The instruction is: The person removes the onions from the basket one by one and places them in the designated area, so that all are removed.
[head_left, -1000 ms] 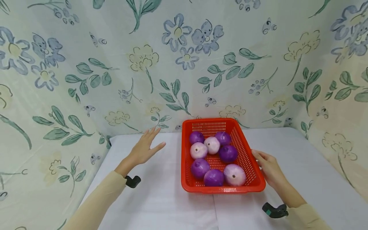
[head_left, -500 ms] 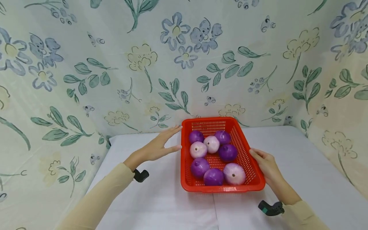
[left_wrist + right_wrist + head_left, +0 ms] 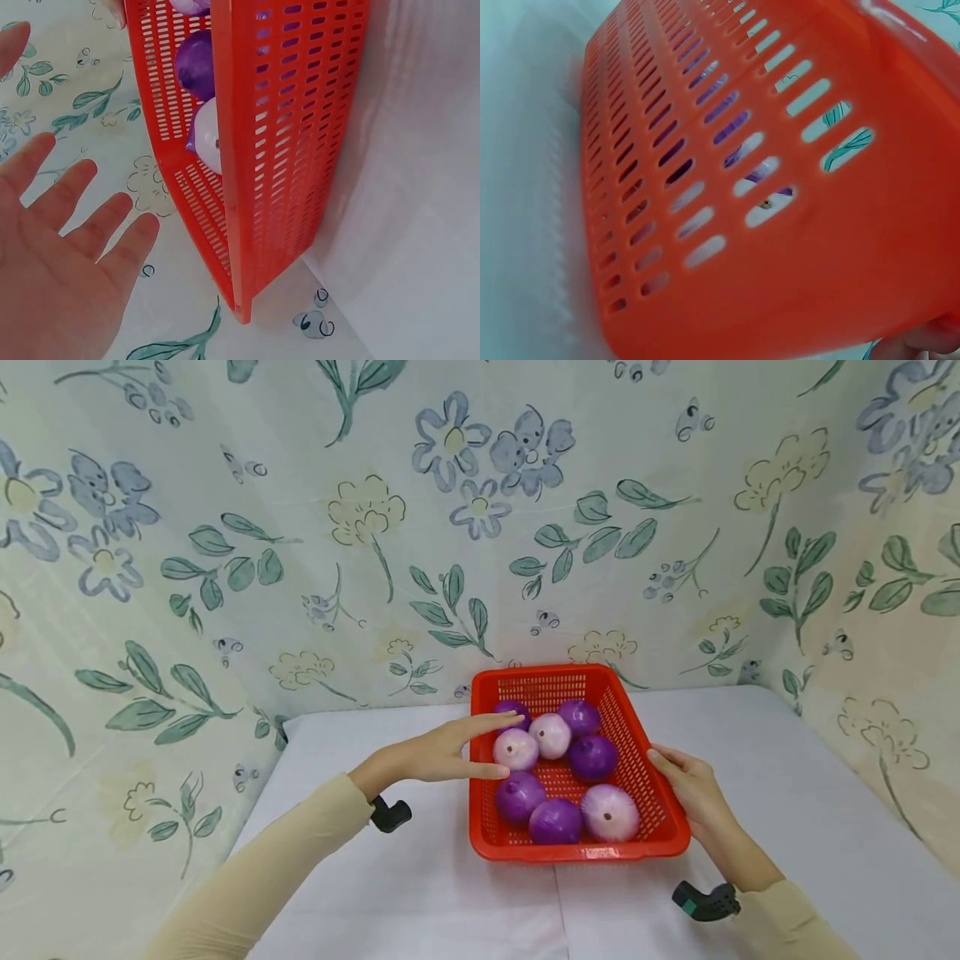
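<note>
A red slotted plastic basket (image 3: pixel 577 853) stands on the white cloth, holding several onions, some deep purple (image 3: pixel 555 822) and some pale (image 3: pixel 610 814). My left hand (image 3: pixel 437 755) reaches in over the basket's left rim, fingers straight and thumb spread below them. Between thumb and fingers in the head view shows a pale onion (image 3: pixel 515 750). The left wrist view has the same hand (image 3: pixel 64 262) with fingers extended beside the basket rim (image 3: pixel 234 150), holding nothing. At the right rim my right hand (image 3: pixel 693 785) grips the basket edge; its fingertips (image 3: pixel 922 341) show at the right wrist view's lower corner.
A white cloth (image 3: pixel 420 877) covers the table under the basket. Floral fabric (image 3: pixel 300 485) hangs close behind and at both sides. Each wrist carries a small black camera mount (image 3: pixel 392 814).
My left hand has moved right, from beside the basket to over its left rim and the onions there. The right hand keeps its place at the right rim.
</note>
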Demonstrator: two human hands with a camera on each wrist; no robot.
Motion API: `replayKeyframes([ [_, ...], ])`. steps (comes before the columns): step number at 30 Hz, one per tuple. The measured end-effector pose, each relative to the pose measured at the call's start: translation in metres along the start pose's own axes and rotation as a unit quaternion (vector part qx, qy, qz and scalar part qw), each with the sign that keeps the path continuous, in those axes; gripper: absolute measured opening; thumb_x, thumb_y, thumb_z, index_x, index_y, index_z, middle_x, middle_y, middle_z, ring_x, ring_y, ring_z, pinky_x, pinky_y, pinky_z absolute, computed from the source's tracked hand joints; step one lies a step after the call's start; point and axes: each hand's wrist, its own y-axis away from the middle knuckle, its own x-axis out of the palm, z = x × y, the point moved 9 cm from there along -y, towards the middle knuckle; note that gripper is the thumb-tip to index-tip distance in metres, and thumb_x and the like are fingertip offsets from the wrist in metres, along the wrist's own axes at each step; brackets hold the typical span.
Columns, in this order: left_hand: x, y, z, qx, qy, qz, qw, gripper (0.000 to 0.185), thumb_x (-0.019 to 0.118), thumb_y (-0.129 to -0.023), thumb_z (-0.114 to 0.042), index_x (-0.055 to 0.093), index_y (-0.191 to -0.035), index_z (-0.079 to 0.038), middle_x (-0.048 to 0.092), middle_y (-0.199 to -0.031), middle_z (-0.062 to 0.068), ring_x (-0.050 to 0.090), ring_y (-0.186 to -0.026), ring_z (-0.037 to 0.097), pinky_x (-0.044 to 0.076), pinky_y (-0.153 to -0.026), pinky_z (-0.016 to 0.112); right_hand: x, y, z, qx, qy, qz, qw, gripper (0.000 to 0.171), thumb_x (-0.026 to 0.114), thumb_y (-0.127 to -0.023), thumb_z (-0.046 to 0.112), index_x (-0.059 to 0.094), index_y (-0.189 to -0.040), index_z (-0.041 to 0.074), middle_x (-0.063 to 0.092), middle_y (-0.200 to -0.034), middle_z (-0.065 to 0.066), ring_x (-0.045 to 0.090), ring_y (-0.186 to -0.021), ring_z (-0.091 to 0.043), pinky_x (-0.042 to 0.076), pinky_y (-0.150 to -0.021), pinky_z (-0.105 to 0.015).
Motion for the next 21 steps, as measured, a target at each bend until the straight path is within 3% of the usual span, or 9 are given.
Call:
replayKeyframes([
  [6,0.012,-0.013,-0.023,0.051,0.006,0.039,0.9979,0.08,0.071,-0.087,-0.051,0.035,-0.156,-0.032,0.036,-0.157,-0.009,0.033,-0.142,0.011,0.039,-0.109,0.046,-0.001,0.0,0.0,0.0,-0.002,0.001,1.0,0.064,0.054,-0.104,0.032,0.034,-0.151,-0.006,0.065,-0.113,0.001,0.066,-0.086,-0.003,0.058,-0.078,-0.027],
  [11,0.021,-0.022,-0.035,0.058,0.014,0.075,0.9954,0.074,0.072,-0.087,-0.047,0.041,-0.153,-0.034,0.041,-0.153,-0.013,0.038,-0.139,0.01,0.042,-0.107,0.042,-0.003,-0.001,0.0,0.004,-0.003,-0.003,1.0,0.064,0.056,-0.103,0.032,0.034,-0.151,-0.006,0.066,-0.111,0.002,0.066,-0.085,-0.003,0.058,-0.077,-0.027],
  [16,0.031,-0.035,-0.046,0.076,0.03,0.122,0.9892,0.07,0.073,-0.089,-0.041,0.044,-0.152,-0.029,0.046,-0.15,-0.014,0.034,-0.141,0.008,0.035,-0.113,0.043,-0.003,-0.001,-0.002,0.011,-0.009,-0.004,1.0,0.066,0.057,-0.102,0.033,0.034,-0.151,-0.005,0.066,-0.111,0.002,0.066,-0.085,-0.003,0.058,-0.077,-0.026],
  [21,0.04,-0.046,-0.048,0.079,0.036,0.163,0.9827,0.068,0.073,-0.089,-0.039,0.046,-0.15,-0.03,0.046,-0.149,-0.011,0.04,-0.136,0.009,0.04,-0.109,0.037,-0.002,-0.001,-0.001,0.009,-0.008,-0.005,1.0,0.066,0.057,-0.102,0.032,0.035,-0.151,-0.006,0.066,-0.111,0.002,0.066,-0.085,-0.003,0.058,-0.077,-0.026],
])
